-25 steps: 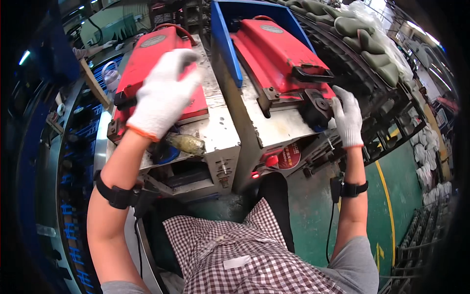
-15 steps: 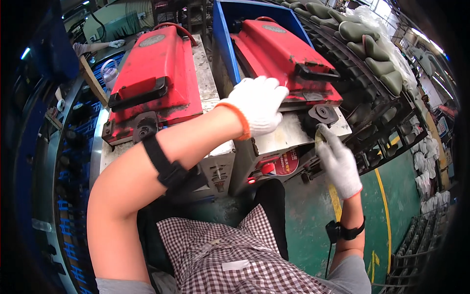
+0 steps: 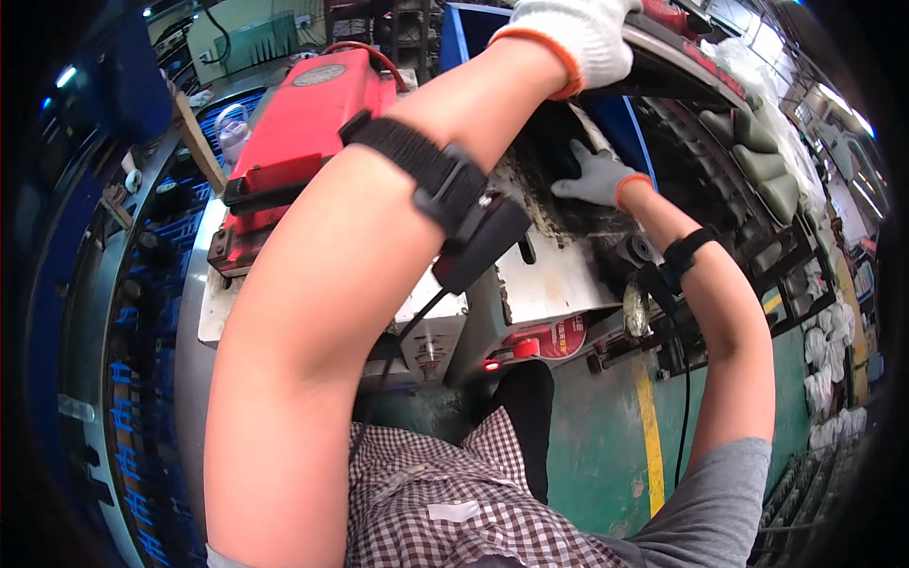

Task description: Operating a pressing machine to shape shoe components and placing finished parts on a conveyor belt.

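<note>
My left hand (image 3: pixel 589 47), in a white knit glove with an orange cuff, is at the top edge, curled against the raised red lid (image 3: pixel 668 17) of the right-hand machine. Its fingertips are partly out of frame. The lid's dark underside (image 3: pixel 682 59) shows beside the glove. Below it, my right hand (image 3: pixel 595 177), gloved in greyish white, reaches into the opened machine with thumb and fingers apart, holding nothing that I can see. Near my right wrist, a round dark fitting (image 3: pixel 639 248) sits at the machine's front corner, above a yellowish wrapped piece (image 3: pixel 636 308).
Another red-lidded machine (image 3: pixel 308 118) stands closed on the left, partly behind my left arm. A blue panel (image 3: pixel 632 128) edges the opened machine. Olive-green boots (image 3: pixel 762 170) lie on a rack at the right. A red button (image 3: pixel 525 347) is on the machine's front.
The right machine's red lid has been lifted, my left hand rising with it. My right hand has moved from the front corner fitting up and into the machine.
</note>
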{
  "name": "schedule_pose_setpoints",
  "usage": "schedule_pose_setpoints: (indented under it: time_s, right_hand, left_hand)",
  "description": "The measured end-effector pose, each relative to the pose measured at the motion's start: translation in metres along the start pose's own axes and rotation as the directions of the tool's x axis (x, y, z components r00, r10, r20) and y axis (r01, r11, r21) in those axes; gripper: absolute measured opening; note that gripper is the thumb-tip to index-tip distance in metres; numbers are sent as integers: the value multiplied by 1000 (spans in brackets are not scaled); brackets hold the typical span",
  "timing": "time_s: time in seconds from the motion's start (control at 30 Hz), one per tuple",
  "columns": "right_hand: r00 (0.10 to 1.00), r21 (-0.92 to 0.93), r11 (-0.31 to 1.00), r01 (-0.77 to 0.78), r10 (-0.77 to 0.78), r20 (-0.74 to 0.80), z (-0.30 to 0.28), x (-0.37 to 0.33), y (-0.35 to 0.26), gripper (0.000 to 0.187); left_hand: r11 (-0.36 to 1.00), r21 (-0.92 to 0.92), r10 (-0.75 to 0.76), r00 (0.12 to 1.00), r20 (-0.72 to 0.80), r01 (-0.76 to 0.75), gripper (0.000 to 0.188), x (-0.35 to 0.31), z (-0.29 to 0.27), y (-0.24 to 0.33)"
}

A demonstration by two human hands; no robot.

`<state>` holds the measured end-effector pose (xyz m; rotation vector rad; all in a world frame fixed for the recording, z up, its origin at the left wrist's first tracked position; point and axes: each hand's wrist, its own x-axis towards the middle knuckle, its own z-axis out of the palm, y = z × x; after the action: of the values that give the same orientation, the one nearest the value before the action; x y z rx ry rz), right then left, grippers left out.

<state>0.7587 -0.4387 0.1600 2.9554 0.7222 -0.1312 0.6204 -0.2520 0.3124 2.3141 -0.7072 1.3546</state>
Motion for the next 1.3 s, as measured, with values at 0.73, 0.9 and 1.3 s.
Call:
schedule_pose_setpoints:
  time_s: [0.73,0.9,1.3]
  right_hand:
    - [950,768,-600,-224,-311,35,73,-276,-185,89]
    - [832,595,-643,-482,-549,81,165,-284,-256,73]
    - [579,516,-404,-755,-780,236,226,-270,-337,77]
  left_hand:
    - [-51,-983,-837,529,140,179,50,-273,-167,76]
    - [80,-930,-844,521,129,360,84,-337,-225,87]
    - [159,-799,-934,352,70,580,78,-417,-285,116]
